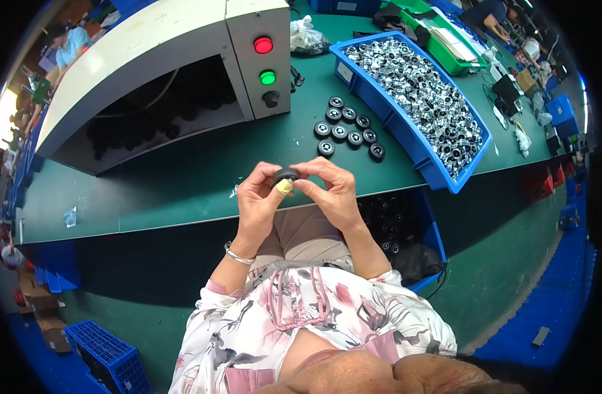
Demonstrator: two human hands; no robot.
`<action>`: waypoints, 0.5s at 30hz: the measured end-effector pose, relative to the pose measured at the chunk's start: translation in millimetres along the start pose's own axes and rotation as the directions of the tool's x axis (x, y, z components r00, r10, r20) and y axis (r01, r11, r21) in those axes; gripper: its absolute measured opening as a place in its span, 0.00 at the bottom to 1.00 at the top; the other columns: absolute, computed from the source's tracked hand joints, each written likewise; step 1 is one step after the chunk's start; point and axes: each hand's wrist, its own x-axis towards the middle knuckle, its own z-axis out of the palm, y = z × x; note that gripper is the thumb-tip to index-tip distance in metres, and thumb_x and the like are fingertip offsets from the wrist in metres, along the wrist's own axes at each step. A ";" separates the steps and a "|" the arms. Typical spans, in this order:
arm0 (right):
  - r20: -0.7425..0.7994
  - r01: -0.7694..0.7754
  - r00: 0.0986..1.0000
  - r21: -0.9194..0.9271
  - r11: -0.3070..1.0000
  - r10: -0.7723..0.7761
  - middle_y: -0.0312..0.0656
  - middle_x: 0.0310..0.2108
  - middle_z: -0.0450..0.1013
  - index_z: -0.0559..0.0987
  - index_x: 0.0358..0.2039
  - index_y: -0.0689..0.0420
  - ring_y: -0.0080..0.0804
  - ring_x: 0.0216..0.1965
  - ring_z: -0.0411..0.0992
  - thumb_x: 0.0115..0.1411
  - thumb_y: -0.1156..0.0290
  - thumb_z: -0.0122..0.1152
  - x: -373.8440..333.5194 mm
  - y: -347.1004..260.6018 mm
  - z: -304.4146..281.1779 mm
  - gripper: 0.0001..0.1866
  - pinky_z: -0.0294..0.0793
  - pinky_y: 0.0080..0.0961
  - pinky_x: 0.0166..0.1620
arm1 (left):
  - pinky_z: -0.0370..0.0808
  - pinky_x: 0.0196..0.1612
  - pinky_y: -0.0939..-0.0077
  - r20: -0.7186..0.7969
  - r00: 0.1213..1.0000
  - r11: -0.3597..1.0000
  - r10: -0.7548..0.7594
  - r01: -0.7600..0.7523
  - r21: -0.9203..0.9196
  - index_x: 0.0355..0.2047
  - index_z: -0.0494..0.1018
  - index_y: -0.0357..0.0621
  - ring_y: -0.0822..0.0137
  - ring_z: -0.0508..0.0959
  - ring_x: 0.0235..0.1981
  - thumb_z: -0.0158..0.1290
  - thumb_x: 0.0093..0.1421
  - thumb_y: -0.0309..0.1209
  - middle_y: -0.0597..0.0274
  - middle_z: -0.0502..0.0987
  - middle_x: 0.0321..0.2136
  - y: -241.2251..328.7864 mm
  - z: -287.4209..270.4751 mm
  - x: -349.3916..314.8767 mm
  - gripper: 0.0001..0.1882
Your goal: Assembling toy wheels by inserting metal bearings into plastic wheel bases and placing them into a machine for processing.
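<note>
Between my two hands, just above the front edge of the green table (202,190), is a small black wheel (287,173). My left hand (253,196) grips its left side, with yellow tape wrapped round the thumb. The fingers and thumb of my right hand (335,192) pinch the wheel from the right. My fingers hide part of it, including whatever detail lies on its lower side. Beyond my hands, several similar black wheels (339,132) with silvery centres lie flat in a loose group.
A pale machine (248,72) with a dark opening and red and green lights stands at the left. Shiny metallic parts fill a long blue bin (416,152) at the right. Below the table edge, another blue bin (436,240) holds black wheels. A clear plastic bag (307,38) lies behind.
</note>
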 end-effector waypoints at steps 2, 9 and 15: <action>0.010 0.021 1.000 -0.020 1.000 -0.021 0.39 0.34 0.78 0.84 0.42 0.64 0.26 0.38 0.73 0.53 0.83 0.69 -0.3 1.1 0.5 0.14 0.72 0.21 0.41 | 0.77 0.38 0.81 -0.016 0.999 0.999 0.044 -0.044 0.029 0.40 0.74 0.35 0.75 0.76 0.36 0.62 0.61 0.25 0.65 0.73 0.35 1.3 3.6 -1.8 0.10; 0.030 0.245 0.969 -0.269 0.931 -0.247 0.41 0.32 0.78 0.83 0.44 0.64 0.29 0.32 0.73 0.50 0.84 0.68 0.9 -0.5 10.8 0.18 0.72 0.24 0.36 | 0.75 0.34 0.82 -0.146 0.984 0.995 0.102 -0.103 0.002 0.39 0.74 0.35 0.76 0.76 0.33 0.61 0.62 0.26 0.67 0.74 0.33 -0.9 4.4 -2.8 0.09; 0.057 0.288 0.956 -0.362 0.887 -0.287 0.41 0.33 0.78 0.82 0.47 0.62 0.31 0.33 0.75 0.53 0.84 0.65 4.3 6.0 13.4 0.19 0.74 0.25 0.38 | 0.79 0.34 0.82 -0.216 0.965 0.988 0.147 -0.131 0.086 0.41 0.74 0.35 0.76 0.77 0.33 0.61 0.62 0.25 0.67 0.74 0.34 -4.3 5.7 -4.6 0.10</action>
